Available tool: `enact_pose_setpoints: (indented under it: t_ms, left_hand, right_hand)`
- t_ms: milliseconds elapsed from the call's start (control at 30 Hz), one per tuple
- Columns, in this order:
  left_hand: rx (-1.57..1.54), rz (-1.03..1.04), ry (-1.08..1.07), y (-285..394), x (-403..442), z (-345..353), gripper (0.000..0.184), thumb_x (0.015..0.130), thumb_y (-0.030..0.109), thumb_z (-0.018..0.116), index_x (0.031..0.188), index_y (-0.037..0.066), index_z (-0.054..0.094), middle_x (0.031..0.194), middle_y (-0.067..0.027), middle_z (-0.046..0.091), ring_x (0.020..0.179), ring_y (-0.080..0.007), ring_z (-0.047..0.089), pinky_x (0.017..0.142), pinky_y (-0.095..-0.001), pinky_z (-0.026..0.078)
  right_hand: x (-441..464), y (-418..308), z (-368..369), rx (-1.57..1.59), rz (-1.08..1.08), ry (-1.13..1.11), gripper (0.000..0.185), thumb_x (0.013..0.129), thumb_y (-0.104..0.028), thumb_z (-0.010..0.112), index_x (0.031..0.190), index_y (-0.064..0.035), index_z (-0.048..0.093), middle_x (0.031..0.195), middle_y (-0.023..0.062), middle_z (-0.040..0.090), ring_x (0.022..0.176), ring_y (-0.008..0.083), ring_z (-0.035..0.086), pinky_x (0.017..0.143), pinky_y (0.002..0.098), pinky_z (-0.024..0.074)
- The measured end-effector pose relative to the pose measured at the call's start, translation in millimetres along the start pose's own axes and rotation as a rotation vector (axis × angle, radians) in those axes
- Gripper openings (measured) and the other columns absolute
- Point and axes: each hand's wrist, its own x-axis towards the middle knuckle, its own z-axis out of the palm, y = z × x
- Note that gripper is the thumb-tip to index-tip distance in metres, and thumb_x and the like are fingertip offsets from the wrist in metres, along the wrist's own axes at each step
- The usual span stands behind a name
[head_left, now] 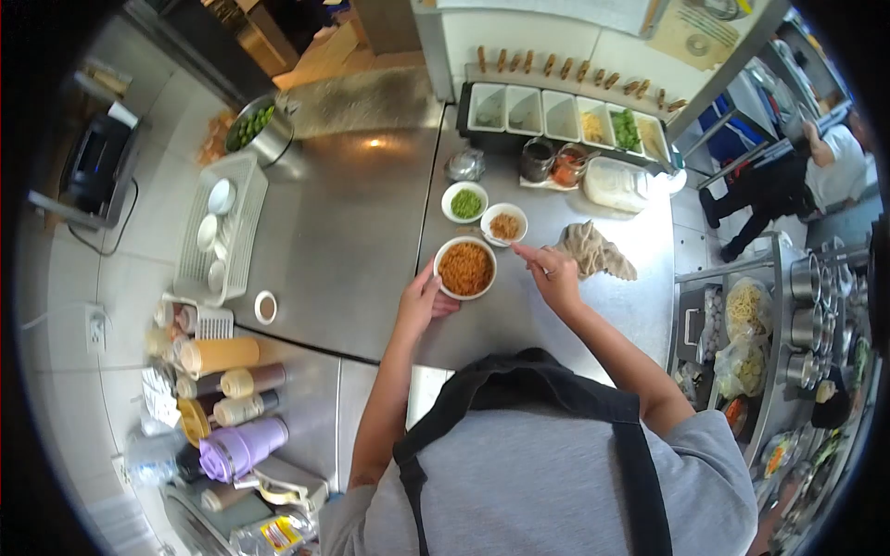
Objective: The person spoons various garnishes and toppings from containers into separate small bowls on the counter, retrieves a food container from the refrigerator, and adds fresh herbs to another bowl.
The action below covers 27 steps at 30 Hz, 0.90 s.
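My left hand (426, 303) is closed round the left side of a white bowl (465, 269), which is filled with orange-brown, rice-like food. My right hand (553, 276) reaches toward a small white bowl of brown crumbly topping (504, 225), fingertips at its lower rim. Its fingers are pinched together, and whatever they hold is too small to make out. Just beyond sits a small bowl of chopped green herbs (464, 202). A crumpled beige cloth (595, 252) lies right of my right hand.
Topping containers (561, 116) line the back, with jars (538, 159) and a clear plastic tub (616, 183) before them. A white basket of dishes (243, 218), a metal pot (269, 139), sauce bottles (221, 354) and a purple tumbler (243, 448) stand left. Another person (816, 171) is far right.
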Motion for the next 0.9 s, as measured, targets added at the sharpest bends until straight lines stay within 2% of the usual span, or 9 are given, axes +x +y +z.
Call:
enact_pose_setpoints:
  t_ms: [167, 267, 433, 567, 600, 667, 767, 867, 900]
  left_hand:
    - [0.025, -0.009, 0.034, -0.9, 0.1, -1.5, 0.052, 0.102, 0.021, 0.043, 0.152, 0.018, 0.027, 0.090, -0.0169, 0.070, 0.077, -0.0260, 0.072, 0.066, -0.0327, 0.059]
    - [0.024, -0.014, 0.040, 2.2, -1.6, -0.7, 0.051, 0.102, 0.021, 0.044, 0.151, 0.017, 0.029, 0.089, -0.0163, 0.070, 0.076, -0.0260, 0.072, 0.065, -0.0331, 0.059]
    - [-0.028, -0.009, 0.043, -0.7, 7.2, -4.2, 0.050, 0.102, 0.020, 0.044, 0.150, 0.019, 0.029, 0.084, -0.0154, 0.069, 0.071, -0.0249, 0.071, 0.061, -0.0318, 0.058]
    - [-0.080, 0.014, 0.070, -16.8, 16.5, -2.6, 0.051, 0.102, 0.022, 0.045, 0.150, 0.018, 0.030, 0.083, -0.0150, 0.069, 0.070, -0.0242, 0.071, 0.058, -0.0292, 0.057]
    - [-0.086, 0.025, 0.072, -19.7, 19.0, -3.1, 0.050, 0.102, 0.023, 0.045, 0.150, 0.018, 0.031, 0.083, -0.0150, 0.068, 0.069, -0.0239, 0.071, 0.058, -0.0289, 0.056]
    - [-0.020, 0.069, 0.041, -14.0, 16.6, -5.6, 0.050, 0.101, 0.028, 0.048, 0.148, 0.019, 0.035, 0.083, -0.0154, 0.068, 0.068, -0.0217, 0.070, 0.058, -0.0301, 0.056]
    - [0.024, -0.020, 0.005, 7.8, 11.0, -24.8, 0.050, 0.100, 0.033, 0.050, 0.147, 0.020, 0.038, 0.082, -0.0139, 0.068, 0.067, -0.0192, 0.068, 0.059, -0.0310, 0.056]
    - [-0.003, 0.079, 0.234, 38.1, 20.6, -91.9, 0.041, 0.099, 0.034, 0.053, 0.132, 0.011, 0.055, 0.085, -0.0121, 0.070, 0.069, -0.0164, 0.068, 0.062, -0.0287, 0.055]
    - [-0.032, 0.199, 0.283, 50.7, 23.6, -128.2, 0.031, 0.099, 0.029, 0.053, 0.114, 0.005, 0.065, 0.082, -0.0108, 0.071, 0.067, -0.0149, 0.067, 0.059, -0.0278, 0.053]
  right_hand:
    - [87.0, 14.3, -64.5, -0.118, 0.175, 0.336, 0.029, 0.085, -0.002, 0.059, 0.111, -0.0096, 0.071, 0.080, 0.0119, 0.070, 0.070, 0.0293, 0.069, 0.066, 0.0382, 0.0544]
    - [151.8, 71.6, -90.3, -0.269, 0.057, 0.469, 0.021, 0.086, -0.010, 0.060, 0.103, -0.0072, 0.072, 0.075, 0.0126, 0.069, 0.073, 0.0335, 0.069, 0.069, 0.0414, 0.0548]
    - [210.3, 95.3, -91.7, -0.752, 0.280, 0.081, 0.023, 0.083, -0.028, 0.067, 0.092, -0.0079, 0.072, 0.089, 0.0156, 0.070, 0.084, 0.0358, 0.068, 0.075, 0.0441, 0.0550]
    - [216.6, 101.2, -95.2, -0.670, 0.244, 0.040, 0.036, 0.086, -0.040, 0.063, 0.111, -0.0146, 0.071, 0.107, 0.0172, 0.068, 0.100, 0.0350, 0.064, 0.085, 0.0452, 0.0502]
    - [215.7, 135.6, -96.2, -0.648, 0.015, 0.072, 0.035, 0.088, -0.039, 0.062, 0.109, -0.0126, 0.072, 0.102, 0.0184, 0.069, 0.094, 0.0360, 0.066, 0.081, 0.0441, 0.0510]
    - [189.8, 84.4, -101.4, -0.530, 0.062, 0.172, 0.032, 0.088, -0.036, 0.062, 0.097, -0.0080, 0.074, 0.084, 0.0175, 0.070, 0.077, 0.0366, 0.068, 0.071, 0.0424, 0.0524]
    - [147.3, 75.6, -108.8, -0.382, 0.092, 0.255, 0.030, 0.081, -0.031, 0.075, 0.081, -0.0015, 0.072, 0.065, 0.0140, 0.066, 0.058, 0.0208, 0.064, 0.059, 0.0344, 0.0485]
    - [106.7, 78.8, -128.3, -0.511, 0.186, 0.356, 0.045, 0.085, -0.040, 0.071, 0.068, 0.0015, 0.065, 0.052, 0.0082, 0.056, 0.049, 0.0147, 0.053, 0.050, 0.0341, 0.0426]
    - [92.7, 75.4, -135.9, -0.606, 0.256, 0.365, 0.049, 0.088, -0.042, 0.068, 0.065, 0.0016, 0.063, 0.049, 0.0061, 0.052, 0.046, 0.0135, 0.049, 0.048, 0.0343, 0.0404]
